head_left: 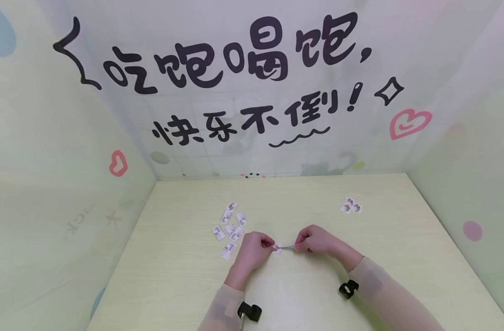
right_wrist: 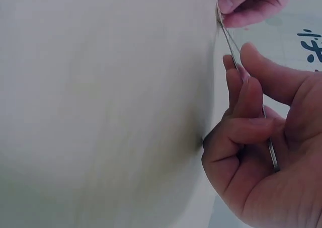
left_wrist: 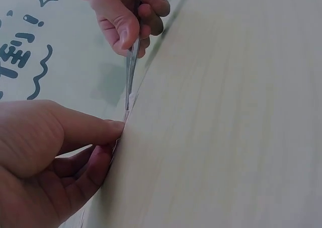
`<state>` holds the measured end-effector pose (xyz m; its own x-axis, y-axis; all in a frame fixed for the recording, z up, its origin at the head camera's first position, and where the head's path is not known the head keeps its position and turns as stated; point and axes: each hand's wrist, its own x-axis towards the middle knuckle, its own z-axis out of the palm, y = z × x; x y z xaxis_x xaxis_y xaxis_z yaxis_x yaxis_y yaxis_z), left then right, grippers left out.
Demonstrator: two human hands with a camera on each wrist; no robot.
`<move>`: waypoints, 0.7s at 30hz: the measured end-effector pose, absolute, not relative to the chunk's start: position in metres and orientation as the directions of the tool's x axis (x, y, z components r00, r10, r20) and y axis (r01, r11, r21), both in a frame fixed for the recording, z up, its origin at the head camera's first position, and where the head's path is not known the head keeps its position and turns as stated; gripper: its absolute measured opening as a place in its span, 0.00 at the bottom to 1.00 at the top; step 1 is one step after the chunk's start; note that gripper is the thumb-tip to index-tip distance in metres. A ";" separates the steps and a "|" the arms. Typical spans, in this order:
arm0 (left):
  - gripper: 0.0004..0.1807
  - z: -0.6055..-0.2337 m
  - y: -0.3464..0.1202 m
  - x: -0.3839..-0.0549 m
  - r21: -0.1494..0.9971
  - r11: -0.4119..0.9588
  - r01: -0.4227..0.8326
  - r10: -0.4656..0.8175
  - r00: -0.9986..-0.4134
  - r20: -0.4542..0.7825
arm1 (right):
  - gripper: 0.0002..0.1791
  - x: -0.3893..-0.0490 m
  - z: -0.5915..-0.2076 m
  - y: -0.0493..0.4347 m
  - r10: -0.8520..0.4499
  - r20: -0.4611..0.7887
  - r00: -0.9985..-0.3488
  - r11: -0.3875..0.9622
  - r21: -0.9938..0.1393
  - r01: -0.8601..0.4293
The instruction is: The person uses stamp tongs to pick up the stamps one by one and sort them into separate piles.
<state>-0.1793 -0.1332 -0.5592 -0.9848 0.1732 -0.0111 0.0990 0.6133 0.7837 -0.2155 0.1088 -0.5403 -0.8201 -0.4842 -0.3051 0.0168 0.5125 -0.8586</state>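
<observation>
On the table (head_left: pixel 185 285), my left hand (head_left: pixel 253 250) pinches a small sticker (head_left: pixel 278 248) just left of my right hand (head_left: pixel 314 240), whose tweezers (head_left: pixel 288 247) reach across to it. A scatter of stickers (head_left: pixel 229 227) lies behind-left; a pair of stickers (head_left: pixel 351 205) sits well off behind-right.

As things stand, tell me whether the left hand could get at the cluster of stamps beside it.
Probably yes: the stamp cluster lies on bare table just beside the left hand with nothing between, though its grip is busy pinching a stamp.

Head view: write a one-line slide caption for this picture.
Left hand pinches a small sticker while right hand holds tweezers to it, loose stickers nearby.
</observation>
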 end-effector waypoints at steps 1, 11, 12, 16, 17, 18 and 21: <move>0.04 -0.559 -0.133 -0.179 0.783 0.614 0.096 0.170 -0.985 -0.012 | 0.03 -0.215 -0.541 0.108 -0.475 -0.301 -0.827 0.513 -0.858 0.018; 0.02 -0.560 -0.142 -0.182 0.782 0.602 0.160 0.236 -0.972 0.017 | 0.04 -0.226 -0.543 0.107 -0.506 -0.216 -0.835 0.552 -0.825 -0.122; 0.02 -0.559 -0.142 -0.183 0.780 0.600 0.179 0.245 -0.969 0.034 | 0.04 -0.229 -0.543 0.109 -0.528 -0.209 -0.823 0.547 -0.825 -0.142; 0.05 -0.556 -0.145 -0.184 0.763 0.591 0.260 0.298 -0.950 0.093 | 0.02 -0.243 -0.539 0.114 -0.619 -0.204 -0.758 0.525 -0.826 -0.207; 0.06 -0.556 -0.145 -0.184 0.760 0.591 0.271 0.314 -0.945 0.092 | 0.02 -0.245 -0.538 0.115 -0.639 -0.206 -0.741 0.523 -0.823 -0.223; 0.07 -0.555 -0.146 -0.184 0.756 0.593 0.276 0.330 -0.940 0.085 | 0.02 -0.248 -0.537 0.115 -0.658 -0.208 -0.724 0.523 -0.818 -0.240; 0.09 -0.554 -0.146 -0.183 0.746 0.603 0.285 0.371 -0.927 0.054 | 0.04 -0.253 -0.535 0.114 -0.695 -0.217 -0.685 0.529 -0.800 -0.283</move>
<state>-0.1831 -0.1464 -0.5539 -0.9269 0.3713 0.0538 0.2847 0.6026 0.7456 -0.2534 0.1136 -0.5353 -0.6854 -0.6950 -0.2172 -0.2829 0.5291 -0.8000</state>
